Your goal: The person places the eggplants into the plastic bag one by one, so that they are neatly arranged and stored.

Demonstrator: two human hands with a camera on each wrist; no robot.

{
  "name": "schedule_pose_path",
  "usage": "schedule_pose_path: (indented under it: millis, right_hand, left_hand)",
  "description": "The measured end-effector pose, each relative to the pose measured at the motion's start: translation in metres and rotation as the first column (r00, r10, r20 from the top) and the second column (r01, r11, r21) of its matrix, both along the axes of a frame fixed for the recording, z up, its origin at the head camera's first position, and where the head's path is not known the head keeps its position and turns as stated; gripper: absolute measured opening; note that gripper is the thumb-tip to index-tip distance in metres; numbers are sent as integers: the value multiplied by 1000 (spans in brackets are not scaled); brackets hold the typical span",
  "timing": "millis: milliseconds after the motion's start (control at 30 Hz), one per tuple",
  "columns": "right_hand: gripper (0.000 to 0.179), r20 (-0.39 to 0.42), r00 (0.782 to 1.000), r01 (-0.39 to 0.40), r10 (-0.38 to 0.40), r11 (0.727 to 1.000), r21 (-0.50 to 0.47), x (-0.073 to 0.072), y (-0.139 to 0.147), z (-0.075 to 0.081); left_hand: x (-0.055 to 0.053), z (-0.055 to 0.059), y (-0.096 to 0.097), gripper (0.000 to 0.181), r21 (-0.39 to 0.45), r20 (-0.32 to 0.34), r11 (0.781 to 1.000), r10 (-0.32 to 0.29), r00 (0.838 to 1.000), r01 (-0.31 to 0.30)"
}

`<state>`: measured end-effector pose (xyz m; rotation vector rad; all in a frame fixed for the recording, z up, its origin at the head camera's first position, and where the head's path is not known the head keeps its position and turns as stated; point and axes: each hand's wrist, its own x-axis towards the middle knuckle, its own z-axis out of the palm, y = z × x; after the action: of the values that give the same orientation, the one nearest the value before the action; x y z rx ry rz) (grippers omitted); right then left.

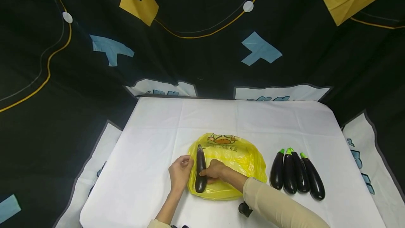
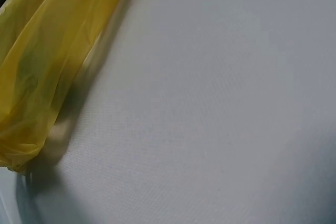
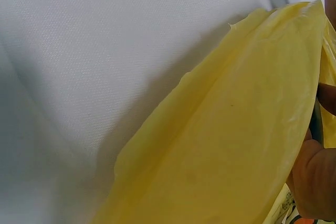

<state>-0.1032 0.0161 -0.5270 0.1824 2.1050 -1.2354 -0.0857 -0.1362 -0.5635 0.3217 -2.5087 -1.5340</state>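
Note:
A yellow plastic bag [image 1: 243,161] lies spread on the white table, its mouth facing up. At its left edge, the left hand [image 1: 181,172] pinches the rim between thumb and fingers. The right hand [image 1: 216,170] reaches across from the right and grips a dark eggplant [image 1: 200,166] at the bag's left side, the thumb lying over its skin. In the right wrist view a raised fold of the yellow bag [image 3: 220,129] hides most of the eggplant, and part of the hand [image 3: 315,177] shows at the right edge. The left wrist view has only the bag [image 2: 47,66] and tablecloth.
To the right of the bag, several glossy eggplants [image 1: 289,173] with green stems lie side by side. White cloth covers the table [image 1: 152,143]. A black curtain [image 1: 196,62] with blue and yellow pieces hangs behind it. A small black object [image 1: 244,209] shows beneath the right sleeve.

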Motion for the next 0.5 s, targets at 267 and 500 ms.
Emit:
schedule_pose_path:
  millis: [267,500]
  right_hand:
    - [22,6,1000,-10,10,1000,-29,0,3,2]
    - [23,4,1000,-31,31,1000,4,-2,5,4]
  left_hand:
    - [0,1,0,11,-8,7,1000,-5,1000,5]
    - [0,0,0,11,1,17,1000,4,1000,-4]
